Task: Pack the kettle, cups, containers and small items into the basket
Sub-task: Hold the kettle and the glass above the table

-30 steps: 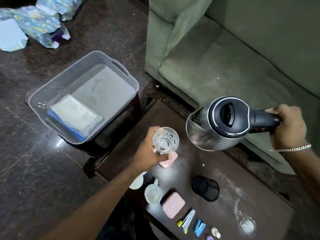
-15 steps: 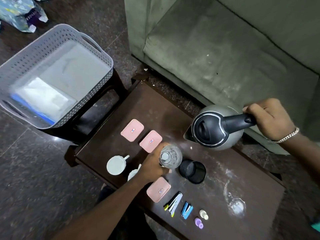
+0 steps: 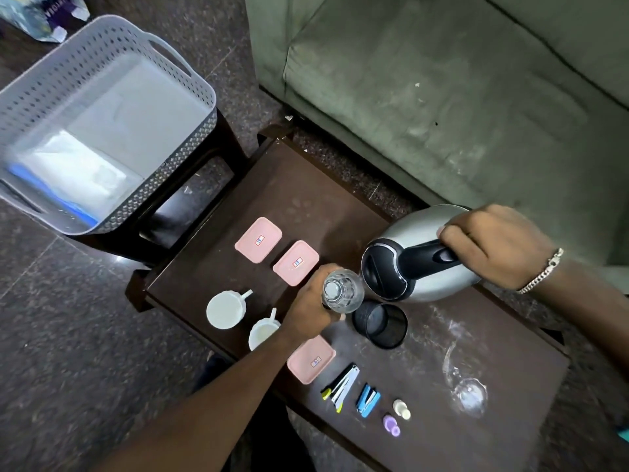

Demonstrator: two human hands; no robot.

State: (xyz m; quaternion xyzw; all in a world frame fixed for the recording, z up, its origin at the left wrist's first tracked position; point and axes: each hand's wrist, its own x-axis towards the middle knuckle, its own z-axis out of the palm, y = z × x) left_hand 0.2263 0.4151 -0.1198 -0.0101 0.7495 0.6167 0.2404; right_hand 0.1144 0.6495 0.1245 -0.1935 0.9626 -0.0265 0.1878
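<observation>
At the frame's centre, the left hand (image 3: 308, 303) is wrapped around a clear glass tumbler (image 3: 342, 294). The right hand (image 3: 493, 245) clamps the black handle of the silver kettle (image 3: 418, 257). The grey perforated plastic basket (image 3: 190, 97) stands upper left.

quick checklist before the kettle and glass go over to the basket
1. Right hand gripping kettle by its handle: ok.
2. Left hand wrapped around glass: ok.
3. Kettle lid shut: ok.
4. Kettle empty: cannot tell.
5. Free floor space in basket beside the white packet: ok.
6. Basket steady on the stool: cannot tell.
</observation>
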